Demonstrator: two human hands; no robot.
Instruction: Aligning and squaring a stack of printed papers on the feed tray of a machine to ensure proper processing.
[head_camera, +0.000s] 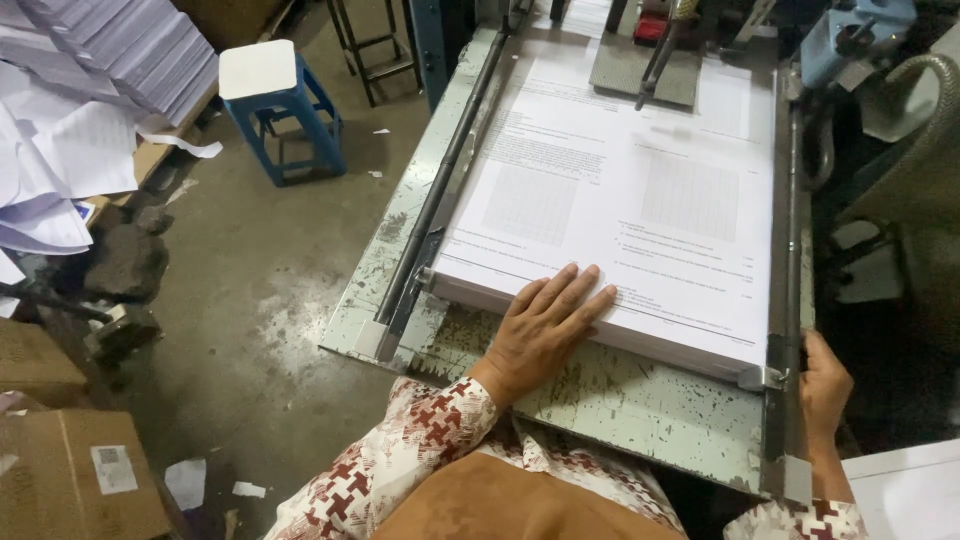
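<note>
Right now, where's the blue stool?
In the head view, the blue stool with a white seat stands on the concrete floor at upper left, between the heaped loose paper and the machine table holding the printed sheet stack.

Brown cardboard box (75, 480) at lower left bears a white label (113, 468)

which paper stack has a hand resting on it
The neat printed stack on the machine table, under the flat left hand. The paper piles at upper left lie untouched, far from either hand.
</note>
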